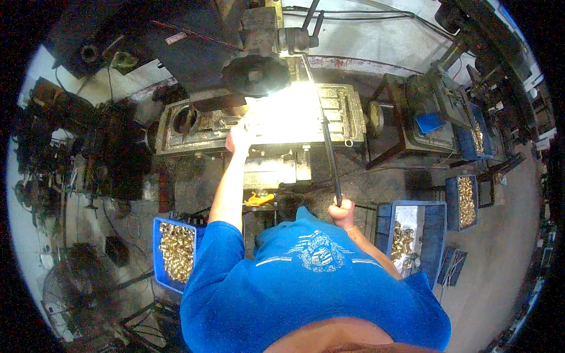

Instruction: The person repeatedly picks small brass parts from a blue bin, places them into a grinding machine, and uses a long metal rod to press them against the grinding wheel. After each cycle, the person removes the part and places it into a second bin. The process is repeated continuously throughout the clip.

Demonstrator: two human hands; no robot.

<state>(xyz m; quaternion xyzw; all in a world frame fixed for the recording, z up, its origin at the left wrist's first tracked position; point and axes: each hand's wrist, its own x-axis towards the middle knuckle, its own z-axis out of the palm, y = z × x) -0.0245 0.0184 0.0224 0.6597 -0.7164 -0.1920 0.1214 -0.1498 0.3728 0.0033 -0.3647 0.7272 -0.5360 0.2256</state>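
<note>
Gripping and likely working black lever (332, 162) with right hand (342, 213); reaching over tabletop (206, 136) with left hand (238, 137), can't tell grip; probably needing steady pull next.

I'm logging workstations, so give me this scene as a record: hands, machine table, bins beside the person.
Left hand: at the machine table, grip lost in glare
Right hand: closed around the lower end of a black lever
Machine table: metal, partly washed out
Left bin: blue, holding brass-coloured parts
Right bin: blue, similar parts inside
</note>
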